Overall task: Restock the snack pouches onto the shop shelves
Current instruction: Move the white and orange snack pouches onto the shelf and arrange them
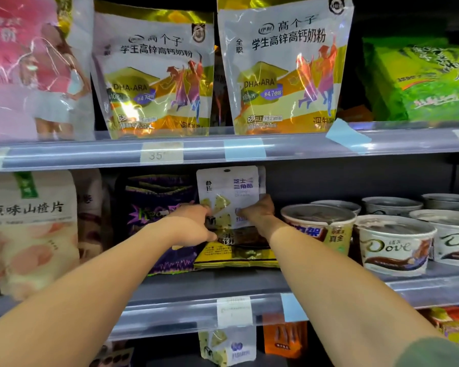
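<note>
The right hand [259, 207] pinches the lower right edge of a white snack pouch [227, 193], fingers closed on it, while the left hand [192, 225] curls closed against the pouch's lower left corner. In the head view, the pouch stands upright on the middle shelf [196, 284], behind a yellow-and-black packet [236, 256] lying flat and beside a purple bag [154, 207]. To seat it well, the person should probably keep it upright, label forward, and clear of the Dove tubs [392, 245].
</note>
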Tool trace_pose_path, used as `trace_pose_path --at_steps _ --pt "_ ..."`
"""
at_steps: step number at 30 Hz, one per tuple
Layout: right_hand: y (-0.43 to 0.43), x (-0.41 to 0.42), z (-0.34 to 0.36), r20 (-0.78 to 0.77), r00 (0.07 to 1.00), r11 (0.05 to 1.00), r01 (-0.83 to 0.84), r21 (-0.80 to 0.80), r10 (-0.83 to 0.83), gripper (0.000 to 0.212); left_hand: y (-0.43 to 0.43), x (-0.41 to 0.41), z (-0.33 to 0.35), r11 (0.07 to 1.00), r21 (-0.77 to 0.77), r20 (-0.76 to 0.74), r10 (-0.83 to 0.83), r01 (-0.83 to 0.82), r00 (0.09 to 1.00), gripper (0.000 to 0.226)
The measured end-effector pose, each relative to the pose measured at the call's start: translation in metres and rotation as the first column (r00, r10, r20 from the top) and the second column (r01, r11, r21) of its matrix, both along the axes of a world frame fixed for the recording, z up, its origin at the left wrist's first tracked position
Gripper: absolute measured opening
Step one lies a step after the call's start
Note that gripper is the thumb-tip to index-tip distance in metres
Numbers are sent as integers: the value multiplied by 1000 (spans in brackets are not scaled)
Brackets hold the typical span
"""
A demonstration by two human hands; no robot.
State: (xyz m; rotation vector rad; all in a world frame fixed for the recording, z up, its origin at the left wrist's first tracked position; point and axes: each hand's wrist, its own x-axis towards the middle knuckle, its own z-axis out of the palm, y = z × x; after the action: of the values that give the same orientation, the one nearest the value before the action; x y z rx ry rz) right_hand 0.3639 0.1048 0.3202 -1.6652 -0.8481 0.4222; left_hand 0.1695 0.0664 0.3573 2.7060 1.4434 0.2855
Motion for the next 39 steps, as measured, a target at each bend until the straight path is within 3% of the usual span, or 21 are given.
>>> trace_pose_path --at_steps 9,16,25,30,34,35,39 --pt "-15 -13 -9 -27 992 990 -124 67 126 47 2 5 -5 1000 22 142 10 -13 990 75" --pt "-64 -31 -3 158 987 991 -12 135 -9 39 5 19 -9 997 3 326 68 -73 943 87" --pt "-173 -27 -23 222 972 969 23 246 -79 25 51 55 -20 973 -230 670 178 -27 721 91" --pt "-189 -27 -25 220 967 962 70 265 -131 22 77 80 -27 949 -308 776 211 66 594 79" --pt "-190 -30 -32 176 971 950 107 294 -164 20 177 118 -56 936 -332 795 213 114 567 129" --pt "-190 -30 -34 163 971 945 119 305 -175 20 198 128 -61 931 -349 787 227 110 574 131" --pt "-187 -31 -40 126 973 935 143 325 -192 19 152 126 -40 935 -344 719 203 87 664 63"
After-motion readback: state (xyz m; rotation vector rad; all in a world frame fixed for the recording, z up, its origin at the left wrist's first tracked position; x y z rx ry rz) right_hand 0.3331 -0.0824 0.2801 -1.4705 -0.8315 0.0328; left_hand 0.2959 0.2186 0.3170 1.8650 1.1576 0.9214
